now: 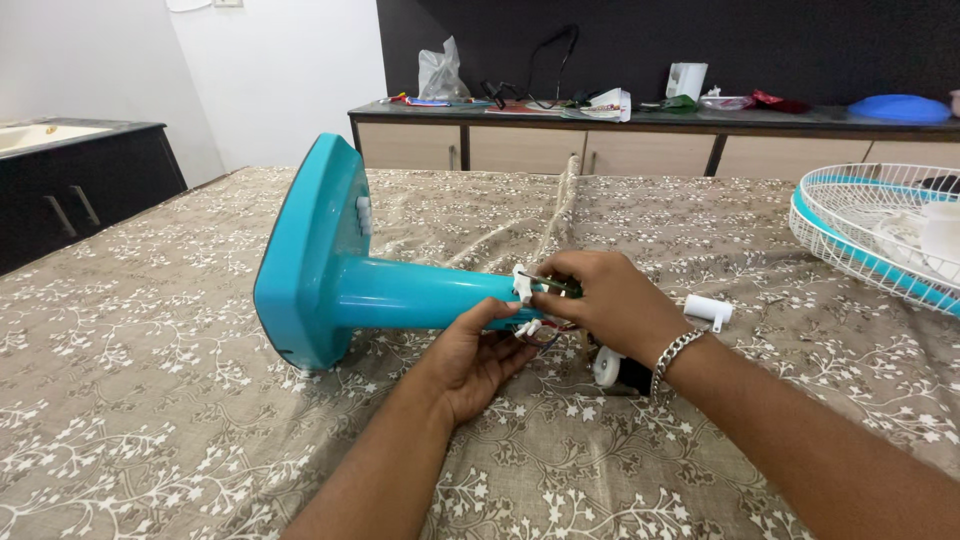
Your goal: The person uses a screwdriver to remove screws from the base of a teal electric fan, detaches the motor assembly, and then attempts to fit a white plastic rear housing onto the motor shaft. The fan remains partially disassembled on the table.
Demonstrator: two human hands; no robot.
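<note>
A turquoise fan stand, base and neck in one piece, lies on its side on the patterned cloth, base to the left. My left hand cups the open end of the neck from below, thumb on the plastic. My right hand, a chain bracelet on its wrist, pinches a small white part with thin wires at that end. What lies under the right palm is hidden.
A white cylindrical part and a white-and-black part lie next to my right wrist. A white fan grille with a turquoise rim rests at the right edge. Behind stands a cluttered counter; a dark cabinet is at the left.
</note>
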